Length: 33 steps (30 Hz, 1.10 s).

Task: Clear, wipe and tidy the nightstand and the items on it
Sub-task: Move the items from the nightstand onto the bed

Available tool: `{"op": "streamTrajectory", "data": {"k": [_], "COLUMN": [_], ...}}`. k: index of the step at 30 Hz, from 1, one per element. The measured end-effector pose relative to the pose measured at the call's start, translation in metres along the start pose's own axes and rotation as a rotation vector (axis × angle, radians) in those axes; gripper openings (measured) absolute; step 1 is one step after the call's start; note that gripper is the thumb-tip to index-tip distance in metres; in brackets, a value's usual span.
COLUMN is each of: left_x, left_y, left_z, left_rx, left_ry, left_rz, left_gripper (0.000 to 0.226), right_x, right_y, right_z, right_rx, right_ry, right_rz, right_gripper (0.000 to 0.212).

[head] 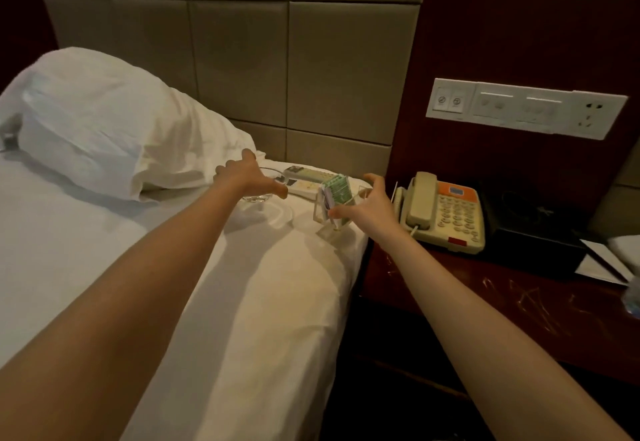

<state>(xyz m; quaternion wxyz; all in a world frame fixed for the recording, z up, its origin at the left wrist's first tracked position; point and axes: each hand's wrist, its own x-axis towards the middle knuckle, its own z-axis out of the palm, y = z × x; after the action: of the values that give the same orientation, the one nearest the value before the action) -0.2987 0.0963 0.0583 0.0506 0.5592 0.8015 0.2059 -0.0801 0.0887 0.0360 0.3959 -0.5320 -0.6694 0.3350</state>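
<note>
Your left hand [247, 177] is spread over a clear glass dish [258, 198] on the bed [242, 302], fingers wide open; whether they touch it, you cannot tell. Your right hand [363, 206] has its fingers loosely curled on a clear acrylic holder [334, 213] of cards standing at the bed's edge. Two remotes [306, 179] lie just beyond, at twelve o'clock from the holder. So the clearing looks partly done: small items sit on the bed. On the nightstand surface [519, 302], at three o'clock from your right hand, the telephone [443, 213], a black tray [533, 232] and papers [602, 264] remain. The scratched wood looks unwiped, and tidying is all ahead.
</note>
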Motion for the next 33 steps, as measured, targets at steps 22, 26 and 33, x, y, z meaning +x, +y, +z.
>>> {"op": "streamTrajectory", "data": {"k": [22,26,33], "left_x": [0.021,0.008,-0.029], "left_y": [-0.003,0.014,0.079], "left_z": [-0.002,-0.014,-0.027], "left_rx": [0.201,0.217,0.025], "left_ry": [-0.272,-0.209,-0.095], "left_rz": [0.063,0.170,0.426], "left_gripper": [0.116,0.100,0.071], "right_x": [0.031,0.024,0.001], "right_y": [-0.003,-0.012,-0.015], "right_z": [0.047,0.027,-0.027], "right_rx": [0.071,0.054,0.021], "right_ry": [-0.140,-0.123,-0.025], "right_rz": [-0.048,-0.064,-0.024], "right_gripper": [0.104,0.105,0.096]}}
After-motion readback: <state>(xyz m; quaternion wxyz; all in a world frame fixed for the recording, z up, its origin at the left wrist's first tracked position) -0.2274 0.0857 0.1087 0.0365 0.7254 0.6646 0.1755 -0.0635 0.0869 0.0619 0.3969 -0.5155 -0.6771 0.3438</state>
